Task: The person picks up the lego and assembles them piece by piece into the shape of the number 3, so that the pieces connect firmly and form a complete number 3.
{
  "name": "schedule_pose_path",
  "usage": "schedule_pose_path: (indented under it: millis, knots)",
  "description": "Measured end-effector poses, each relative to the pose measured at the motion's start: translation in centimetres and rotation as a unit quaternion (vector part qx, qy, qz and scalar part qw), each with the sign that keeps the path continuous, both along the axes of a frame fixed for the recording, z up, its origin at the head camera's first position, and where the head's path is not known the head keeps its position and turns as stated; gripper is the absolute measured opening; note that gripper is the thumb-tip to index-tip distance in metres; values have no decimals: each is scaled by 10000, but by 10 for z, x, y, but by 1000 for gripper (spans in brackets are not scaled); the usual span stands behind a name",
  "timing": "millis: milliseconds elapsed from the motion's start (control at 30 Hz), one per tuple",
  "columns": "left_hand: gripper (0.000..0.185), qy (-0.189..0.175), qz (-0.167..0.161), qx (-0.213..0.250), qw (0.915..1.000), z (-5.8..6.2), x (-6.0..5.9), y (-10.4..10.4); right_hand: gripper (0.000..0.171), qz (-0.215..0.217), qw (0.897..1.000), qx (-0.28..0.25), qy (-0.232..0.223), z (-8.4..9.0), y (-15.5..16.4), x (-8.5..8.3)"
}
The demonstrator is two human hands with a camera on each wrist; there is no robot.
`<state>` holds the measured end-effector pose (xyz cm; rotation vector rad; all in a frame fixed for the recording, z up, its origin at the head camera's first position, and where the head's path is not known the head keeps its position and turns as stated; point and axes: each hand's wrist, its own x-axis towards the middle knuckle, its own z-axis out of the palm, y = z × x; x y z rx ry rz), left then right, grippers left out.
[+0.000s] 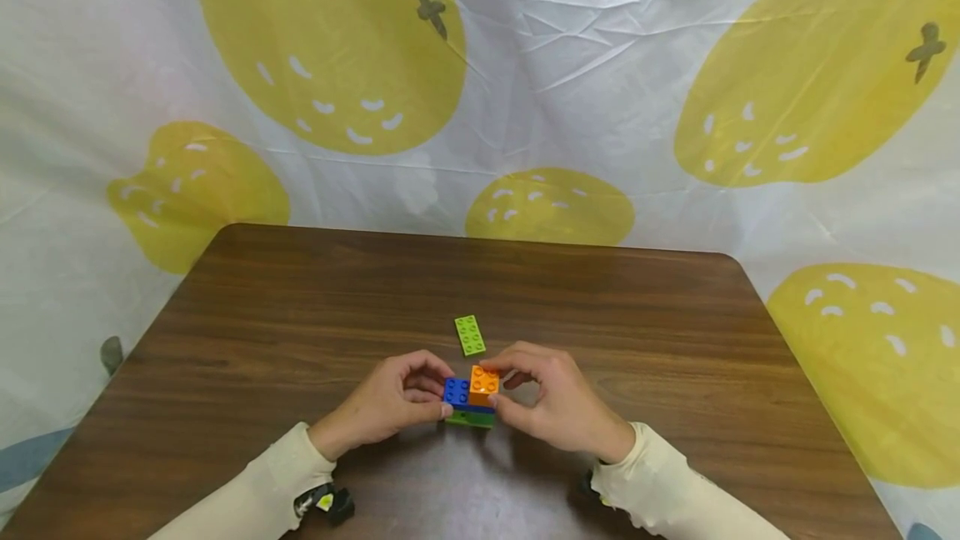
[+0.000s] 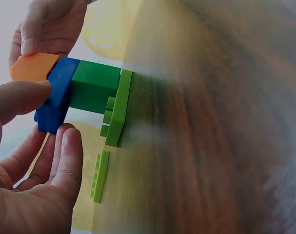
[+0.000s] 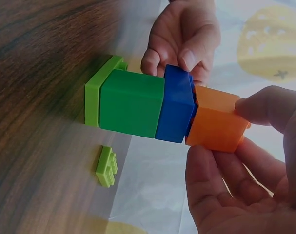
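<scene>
Right grip (image 1: 558, 407) pinches orange brick (image 1: 483, 384), seemingly half-seated; left grip (image 1: 390, 407) pinches blue brick (image 1: 455, 391) atop stack.

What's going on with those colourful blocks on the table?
A person is working on a small block stack on a wooden table. The left hand grips the blue brick, while the right hand pinches the orange brick sitting tilted on it. Below are a green brick and a lime plate. Another lime plate lies apart.

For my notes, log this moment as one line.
left hand holds blue brick | right hand holds orange brick | spare green plate behind
</scene>
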<state>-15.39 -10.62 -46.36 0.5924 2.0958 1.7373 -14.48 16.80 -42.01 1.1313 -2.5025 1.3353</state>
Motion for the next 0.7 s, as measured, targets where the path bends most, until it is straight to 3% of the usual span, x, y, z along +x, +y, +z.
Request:
schedule_pose_path:
  millis: [700]
  knots:
    - [39,17,10,8,10000,0,-1,1,39,33,9999,113,46,1,-3,1]
